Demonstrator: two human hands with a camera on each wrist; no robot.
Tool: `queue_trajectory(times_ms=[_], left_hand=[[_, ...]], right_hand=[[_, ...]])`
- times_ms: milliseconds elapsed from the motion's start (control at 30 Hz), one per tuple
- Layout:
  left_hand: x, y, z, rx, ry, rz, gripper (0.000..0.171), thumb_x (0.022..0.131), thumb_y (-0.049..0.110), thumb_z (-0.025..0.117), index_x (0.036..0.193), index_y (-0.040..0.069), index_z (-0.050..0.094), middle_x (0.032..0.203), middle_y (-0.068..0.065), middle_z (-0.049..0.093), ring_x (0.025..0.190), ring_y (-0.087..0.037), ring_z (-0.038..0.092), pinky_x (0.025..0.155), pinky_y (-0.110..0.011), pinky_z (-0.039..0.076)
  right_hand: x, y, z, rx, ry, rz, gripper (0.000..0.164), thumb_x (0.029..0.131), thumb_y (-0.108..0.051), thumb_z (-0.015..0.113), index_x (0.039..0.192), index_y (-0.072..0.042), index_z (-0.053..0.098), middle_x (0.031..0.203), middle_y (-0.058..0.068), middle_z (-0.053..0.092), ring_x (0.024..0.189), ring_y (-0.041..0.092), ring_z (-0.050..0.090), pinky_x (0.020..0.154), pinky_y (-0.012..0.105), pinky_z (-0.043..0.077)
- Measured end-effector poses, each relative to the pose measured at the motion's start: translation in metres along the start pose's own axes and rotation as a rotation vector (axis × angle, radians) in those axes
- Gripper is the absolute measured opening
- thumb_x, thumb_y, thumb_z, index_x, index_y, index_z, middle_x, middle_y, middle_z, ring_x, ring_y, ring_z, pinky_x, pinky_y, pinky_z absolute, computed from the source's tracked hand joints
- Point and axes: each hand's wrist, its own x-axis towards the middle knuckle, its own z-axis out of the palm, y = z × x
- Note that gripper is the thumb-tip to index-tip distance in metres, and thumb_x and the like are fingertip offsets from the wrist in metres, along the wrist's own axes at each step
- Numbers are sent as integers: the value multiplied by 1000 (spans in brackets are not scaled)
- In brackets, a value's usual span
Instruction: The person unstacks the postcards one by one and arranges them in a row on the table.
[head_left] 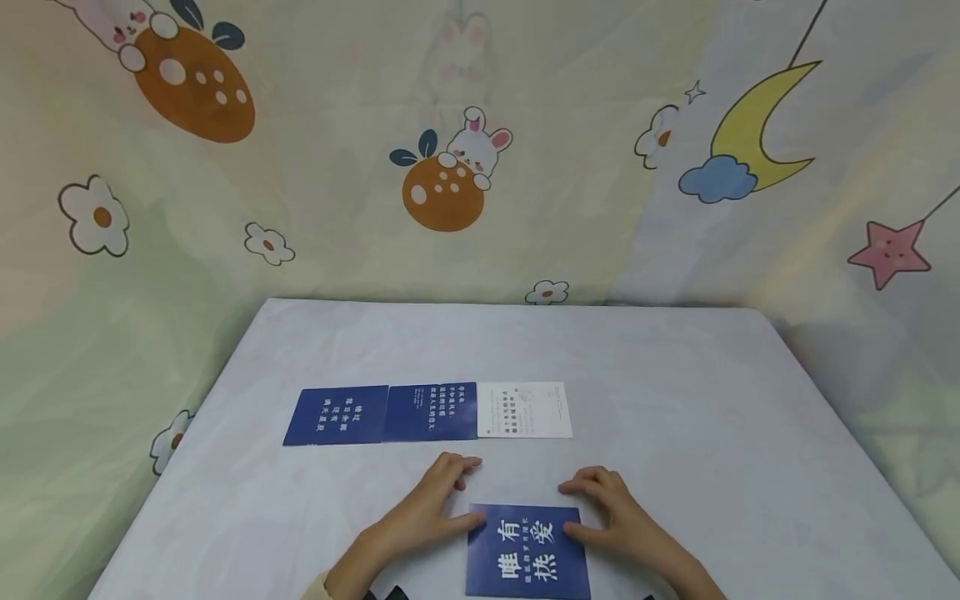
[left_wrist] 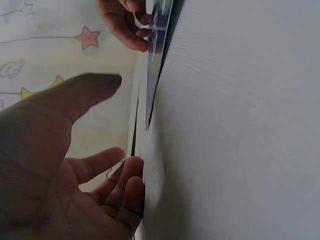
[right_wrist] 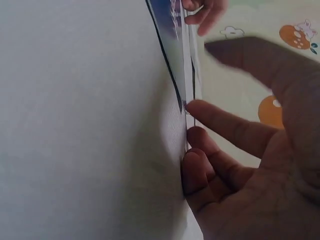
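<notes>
A blue card (head_left: 491, 575) printed with large white characters lies flat at the table's near side. My left hand (head_left: 423, 517) is at its upper left corner, thumb over or beside the edge, fingers resting on the cloth beyond. On the opposite side, my right hand (head_left: 626, 525) has its thumb by the card's right edge. In the left wrist view the left thumb (left_wrist: 95, 90) stands apart from the fingers with nothing between them. The right wrist view likewise shows a gap between the right thumb (right_wrist: 235, 52) and fingers.
Farther back, a row of cards lies edge to edge: a blue card (head_left: 311, 417), a second blue card (head_left: 408, 417) and a white card (head_left: 551, 408). They rest on a white-covered table (head_left: 675, 375). A cartoon-patterned curtain (head_left: 337, 150) surrounds its back and sides.
</notes>
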Motion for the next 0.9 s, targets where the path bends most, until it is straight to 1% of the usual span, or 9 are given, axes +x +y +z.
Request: queue_trajectory(times_ms=[67,100,167,267,367,467,533,733,900], left_hand=[[-9,1,2,53,-33,16,75,81,52,73,141,14,47,131,2,42,118,-16,41,100,-41,43],[-13,1,3,77,-48,25,79,79,56,73,141,15,47,136,2,41,124,-19,38,103,-46,40],[-19,2,4,117,-75,49,89,73,63,75,143,16,46,145,1,36,134,-24,32,107,-54,35],[-25,2,4,169,-110,88,102,65,68,77,147,18,42,151,1,32,139,-25,27,109,-58,31],[-27,2,4,229,-120,133,107,61,70,78,148,22,40,153,1,31,140,-25,26,109,-59,31],[-27,3,3,253,-119,142,105,60,70,79,147,25,42,152,2,32,140,-24,27,109,-58,31],[-27,3,3,250,-117,137,103,60,68,80,146,25,43,152,3,33,139,-24,28,109,-58,31],[-28,3,3,223,-117,115,99,61,63,82,145,25,45,151,3,34,139,-26,28,109,-59,30],[-29,3,4,209,-94,139,102,61,63,83,145,21,44,151,1,35,138,-26,29,109,-58,30]], right_hand=[[-5,-1,2,-54,-35,-34,52,76,-42,81,120,-18,66,120,-3,49,108,13,36,91,36,44],[-8,-2,2,-82,-52,-54,59,74,-46,82,123,-19,64,123,-3,48,111,15,36,93,40,45],[-13,-3,2,-128,-86,-90,73,69,-53,83,130,-20,60,128,-3,46,115,16,36,95,44,46],[-19,-4,1,-214,-105,-142,90,64,-64,80,139,-21,53,136,0,43,121,20,36,95,46,47],[-23,-5,1,-276,-114,-164,101,61,-71,77,144,-22,46,142,1,40,124,21,36,93,46,49],[-24,-6,2,-290,-123,-166,107,59,-74,76,147,-24,42,145,2,38,125,22,35,93,49,48],[-25,-7,2,-287,-139,-142,109,58,-75,75,148,-25,39,147,0,36,126,22,34,94,51,48],[-25,-10,3,-276,-172,-74,103,61,-76,72,147,-29,41,151,-2,34,129,23,33,96,53,46],[-25,-10,4,-280,-144,-88,101,60,-76,72,144,-26,44,149,-1,37,129,26,34,96,56,45]])
